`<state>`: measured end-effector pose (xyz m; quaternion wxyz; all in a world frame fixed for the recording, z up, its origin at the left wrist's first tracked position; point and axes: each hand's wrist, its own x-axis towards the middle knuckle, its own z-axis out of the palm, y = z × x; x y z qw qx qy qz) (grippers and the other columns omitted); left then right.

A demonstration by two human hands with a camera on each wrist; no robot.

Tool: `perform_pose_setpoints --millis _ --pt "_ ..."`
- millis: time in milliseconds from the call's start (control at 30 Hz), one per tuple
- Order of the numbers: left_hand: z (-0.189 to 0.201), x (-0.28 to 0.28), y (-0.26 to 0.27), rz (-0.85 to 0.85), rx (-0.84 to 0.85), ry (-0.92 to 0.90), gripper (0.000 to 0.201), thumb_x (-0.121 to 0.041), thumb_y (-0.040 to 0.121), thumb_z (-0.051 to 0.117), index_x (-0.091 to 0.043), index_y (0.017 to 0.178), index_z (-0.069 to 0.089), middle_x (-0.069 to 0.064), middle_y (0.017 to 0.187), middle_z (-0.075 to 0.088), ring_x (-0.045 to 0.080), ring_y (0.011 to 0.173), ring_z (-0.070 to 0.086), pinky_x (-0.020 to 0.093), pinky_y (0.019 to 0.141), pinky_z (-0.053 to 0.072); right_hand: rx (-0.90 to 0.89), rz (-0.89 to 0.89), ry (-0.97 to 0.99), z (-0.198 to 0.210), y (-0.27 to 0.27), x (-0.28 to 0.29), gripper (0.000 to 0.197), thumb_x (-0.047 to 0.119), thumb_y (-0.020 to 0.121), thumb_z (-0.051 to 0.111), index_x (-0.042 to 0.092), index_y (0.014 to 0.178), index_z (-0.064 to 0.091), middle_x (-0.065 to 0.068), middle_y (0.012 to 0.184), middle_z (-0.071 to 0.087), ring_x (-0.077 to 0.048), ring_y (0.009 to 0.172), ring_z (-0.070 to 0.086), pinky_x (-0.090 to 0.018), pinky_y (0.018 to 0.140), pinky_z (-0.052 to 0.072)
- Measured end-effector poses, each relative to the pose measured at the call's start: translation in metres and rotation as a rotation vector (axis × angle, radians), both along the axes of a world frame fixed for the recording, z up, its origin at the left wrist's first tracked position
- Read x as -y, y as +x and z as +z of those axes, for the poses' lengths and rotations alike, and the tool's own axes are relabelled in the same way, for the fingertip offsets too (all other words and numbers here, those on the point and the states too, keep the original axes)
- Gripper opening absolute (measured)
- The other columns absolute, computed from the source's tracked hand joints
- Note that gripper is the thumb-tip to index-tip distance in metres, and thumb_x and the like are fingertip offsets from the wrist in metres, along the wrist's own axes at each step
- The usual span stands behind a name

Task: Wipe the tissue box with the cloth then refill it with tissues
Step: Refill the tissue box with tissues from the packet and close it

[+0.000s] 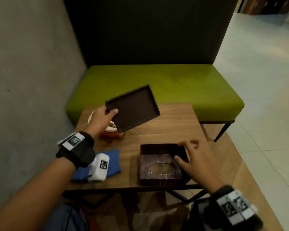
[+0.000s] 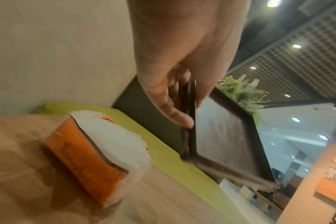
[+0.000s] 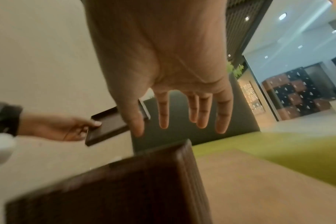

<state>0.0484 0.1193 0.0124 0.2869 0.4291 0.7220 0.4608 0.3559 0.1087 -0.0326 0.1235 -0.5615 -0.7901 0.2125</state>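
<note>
The dark brown tissue box body (image 1: 162,164) (image 3: 109,189) lies upside down on the wooden table (image 1: 157,130), its oval slot at the bottom. My left hand (image 1: 103,117) (image 2: 175,97) pinches a corner of the box's flat base panel (image 1: 132,108) (image 2: 226,142) (image 3: 107,125), held tilted above the table. My right hand (image 1: 190,157) (image 3: 178,115) hovers over the box's right rim with fingers spread and holds nothing. An orange pack of white tissues (image 2: 98,151) (image 1: 110,132) lies under the left hand. A blue cloth (image 1: 112,162) lies at the front left.
A green bench seat (image 1: 157,87) with a dark backrest stands behind the table. A grey wall (image 1: 32,80) runs along the left. Pale floor tiles (image 1: 265,97) spread to the right. The table's front edge is close to me.
</note>
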Motion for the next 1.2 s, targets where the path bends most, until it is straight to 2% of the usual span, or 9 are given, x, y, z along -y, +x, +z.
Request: perform_pose_setpoints --millis 100,200,300,467,567,667,800,1000,1200 --pt "-0.018 -0.035 0.01 -0.153 0.065 -0.21 0.014 -0.013 0.094 0.053 0.001 0.096 0.054 0.016 0.092 0.056 0.022 0.065 0.059 0.017 0.039 0.049 -0.069 -0.077 -0.083 -0.033 0.003 0.004 0.042 0.026 0.085 0.069 0.023 0.124 0.054 0.002 0.109 0.038 -0.021 0.105 0.052 -0.023 0.079 0.037" --pt "-0.055 -0.07 0.026 -0.263 0.062 -0.352 0.028 -0.011 0.094 0.053 0.011 0.111 0.054 0.016 0.089 0.057 0.013 0.053 0.057 0.017 0.037 0.047 -0.098 -0.098 -0.169 -0.042 0.002 -0.002 0.043 0.017 0.091 0.06 0.026 0.13 0.048 0.003 0.108 0.041 -0.01 0.083 0.05 -0.019 0.068 0.037" --pt "-0.086 -0.095 0.04 -0.316 0.07 -0.457 0.021 -0.011 0.094 0.054 0.006 0.106 0.051 0.009 0.073 0.05 0.011 0.039 0.055 0.017 0.037 0.047 -0.139 -0.124 -0.19 -0.048 0.002 -0.008 0.046 0.007 0.088 0.059 0.027 0.129 0.05 0.001 0.106 0.046 -0.009 0.073 0.048 -0.02 0.062 0.037" --pt "-0.116 -0.109 0.042 -0.334 0.136 -0.516 0.029 -0.015 0.088 0.064 0.0 0.108 0.049 0.015 0.094 0.058 0.025 0.067 0.062 0.026 0.041 0.053 -0.269 -0.224 -0.164 -0.054 0.0 -0.015 0.053 -0.009 0.076 0.067 0.02 0.119 0.064 -0.008 0.096 0.051 -0.007 0.066 0.047 -0.03 0.063 0.038" --pt "-0.109 -0.103 0.04 -0.305 -0.062 -0.483 0.019 -0.022 0.086 0.066 -0.007 0.086 0.054 0.016 0.079 0.058 0.028 0.061 0.062 0.037 0.056 0.057 -0.263 -0.237 -0.164 -0.049 -0.001 -0.018 0.053 -0.011 0.074 0.069 0.021 0.115 0.066 -0.009 0.093 0.051 -0.009 0.061 0.049 -0.028 0.058 0.037" --pt "-0.084 -0.085 0.022 -0.182 -0.259 -0.252 0.018 -0.018 0.088 0.061 -0.004 0.098 0.064 0.017 0.083 0.066 0.031 0.076 0.066 0.03 0.063 0.049 -0.231 -0.212 -0.185 -0.045 -0.003 -0.023 0.051 -0.006 0.079 0.068 0.031 0.113 0.059 -0.007 0.096 0.052 -0.008 0.061 0.049 -0.017 0.054 0.031" --pt "-0.056 -0.043 -0.04 -0.253 -0.639 0.079 0.011 -0.014 0.085 0.063 -0.013 0.095 0.066 -0.001 0.089 0.056 0.01 0.079 0.048 0.022 0.071 0.034 -0.296 -0.178 -0.162 -0.05 -0.006 -0.03 0.049 -0.008 0.082 0.064 0.029 0.113 0.056 -0.006 0.1 0.051 -0.012 0.066 0.052 -0.021 0.056 0.034" --pt "-0.069 -0.009 -0.101 -0.474 -1.031 0.002 0.021 -0.032 0.075 0.06 -0.018 0.09 0.065 0.001 0.088 0.061 0.018 0.093 0.051 0.036 0.08 0.042 -0.348 -0.133 -0.086 -0.06 -0.018 -0.035 0.048 -0.005 0.082 0.066 0.032 0.111 0.054 -0.006 0.104 0.054 -0.01 0.077 0.052 -0.03 0.065 0.04" --pt "-0.077 -0.019 -0.11 -0.593 -1.098 -0.154 0.049 -0.05 0.076 0.048 -0.019 0.109 0.066 0.0 0.102 0.068 0.026 0.099 0.058 0.038 0.084 0.047 -0.332 -0.102 -0.111 -0.061 -0.018 -0.037 0.043 0.002 0.087 0.066 0.032 0.115 0.053 0.001 0.106 0.049 -0.008 0.075 0.053 -0.022 0.062 0.039"
